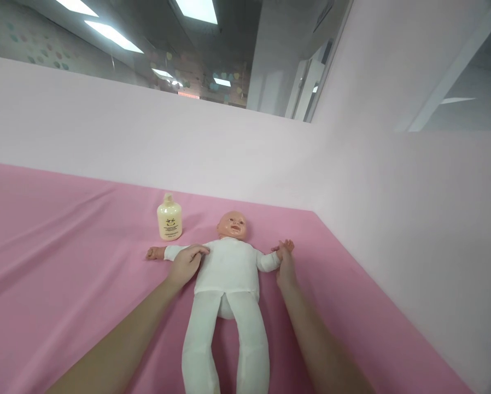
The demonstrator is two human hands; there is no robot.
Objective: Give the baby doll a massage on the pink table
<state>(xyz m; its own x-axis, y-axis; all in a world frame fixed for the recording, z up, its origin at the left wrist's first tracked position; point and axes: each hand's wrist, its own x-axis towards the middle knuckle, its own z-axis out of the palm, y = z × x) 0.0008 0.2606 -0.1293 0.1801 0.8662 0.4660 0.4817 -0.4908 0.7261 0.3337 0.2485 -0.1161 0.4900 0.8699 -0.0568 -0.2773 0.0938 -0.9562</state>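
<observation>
A baby doll (229, 273) in a white suit lies on its back on the pink sheet (65, 262), arms spread, head toward the wall. My left hand (186, 264) rests on the doll's upper arm and shoulder at the left, fingers curled over the sleeve. My right hand (285, 265) holds the doll's other hand and wrist at the right. A pale yellow bottle (169, 218) stands upright just beyond the doll's left-side arm, apart from both my hands.
Pale pink walls (393, 219) enclose the sheet at the back and along the right side, meeting in a corner past the doll's head. Above the wall are glass and ceiling lights.
</observation>
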